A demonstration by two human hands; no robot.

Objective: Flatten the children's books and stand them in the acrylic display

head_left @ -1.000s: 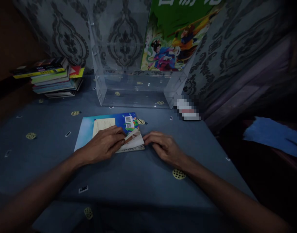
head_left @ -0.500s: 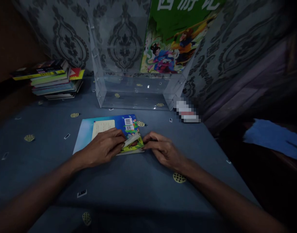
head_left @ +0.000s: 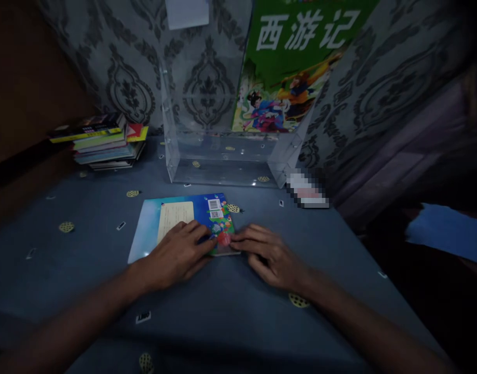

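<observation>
Blue book point(head_left: 201, 214) lies barcode side up on the table point(head_left: 207, 322), in front of the clear stand point(head_left: 222, 174); it could skid or its corner crease if the right fingers push harder than the left hand steadies. Left hand point(head_left: 181, 253) rests loosely open on the cover; right hand point(head_left: 271, 255), just apart, half-curled, touches the near right corner, can't tell if pinching.

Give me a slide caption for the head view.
Left hand resting on a blue book, right hand at its edge, clear rack behind.
</observation>
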